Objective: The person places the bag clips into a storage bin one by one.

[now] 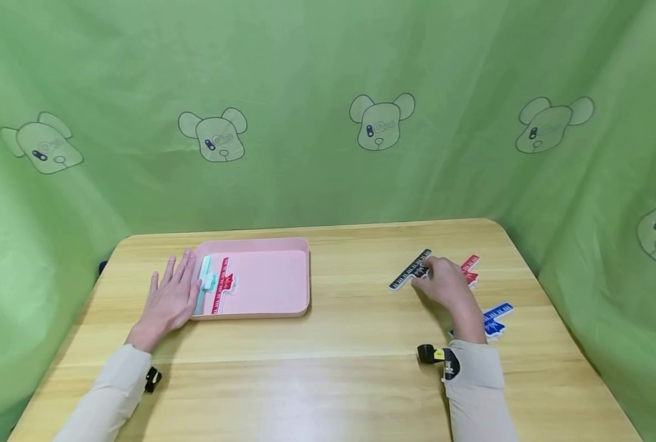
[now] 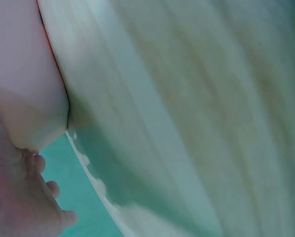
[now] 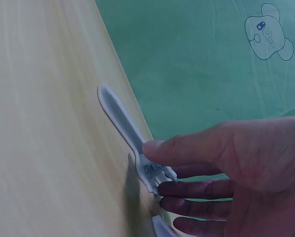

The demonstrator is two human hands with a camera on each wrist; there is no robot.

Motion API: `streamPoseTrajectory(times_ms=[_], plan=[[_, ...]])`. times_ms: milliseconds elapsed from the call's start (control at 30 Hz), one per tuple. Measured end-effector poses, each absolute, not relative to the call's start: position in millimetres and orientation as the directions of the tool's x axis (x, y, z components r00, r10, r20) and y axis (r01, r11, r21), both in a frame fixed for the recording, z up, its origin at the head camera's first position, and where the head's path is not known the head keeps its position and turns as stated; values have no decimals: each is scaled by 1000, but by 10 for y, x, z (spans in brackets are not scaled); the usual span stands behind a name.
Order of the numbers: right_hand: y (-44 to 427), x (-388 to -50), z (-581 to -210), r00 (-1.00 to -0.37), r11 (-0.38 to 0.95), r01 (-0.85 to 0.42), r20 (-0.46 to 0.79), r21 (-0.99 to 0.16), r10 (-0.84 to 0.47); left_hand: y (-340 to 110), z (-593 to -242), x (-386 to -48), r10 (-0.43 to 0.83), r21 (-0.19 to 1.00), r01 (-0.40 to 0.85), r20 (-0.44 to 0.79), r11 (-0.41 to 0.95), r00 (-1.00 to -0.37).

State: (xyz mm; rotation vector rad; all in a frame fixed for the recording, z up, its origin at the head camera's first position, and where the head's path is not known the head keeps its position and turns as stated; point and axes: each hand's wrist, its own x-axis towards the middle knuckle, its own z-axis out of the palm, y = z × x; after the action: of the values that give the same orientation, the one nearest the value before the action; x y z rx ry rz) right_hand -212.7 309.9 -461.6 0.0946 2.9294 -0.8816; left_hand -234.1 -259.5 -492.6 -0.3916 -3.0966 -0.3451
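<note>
Right hand (image 1: 443, 282) is pinching a black-and-white piano-key-patterned clip (image 1: 409, 271) over the pale wooden table (image 1: 355, 337), left hand (image 1: 169, 298) is resting, fingers straight, against a shallow pink rectangular tray (image 1: 275, 279), turquoise clip (image 1: 208, 282) and red piano-key-patterned clip (image 1: 228, 282) are lying inside

Five clips (image 1: 408, 272), one pink tray (image 1: 275, 276), one wooden table (image 1: 350, 380)

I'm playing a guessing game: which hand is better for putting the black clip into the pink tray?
Probably the right hand: it pinches the black clip. The left hand touches the pink tray, away from that clip.
</note>
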Motion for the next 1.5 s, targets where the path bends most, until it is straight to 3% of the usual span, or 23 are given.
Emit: streamPoseTrajectory(times_ms=[1500], plan=[[3306, -2090, -4603, -997, 859, 40, 37, -511, 68, -2577, -4907, -2349, 242, 204, 245, 42, 948, -969]])
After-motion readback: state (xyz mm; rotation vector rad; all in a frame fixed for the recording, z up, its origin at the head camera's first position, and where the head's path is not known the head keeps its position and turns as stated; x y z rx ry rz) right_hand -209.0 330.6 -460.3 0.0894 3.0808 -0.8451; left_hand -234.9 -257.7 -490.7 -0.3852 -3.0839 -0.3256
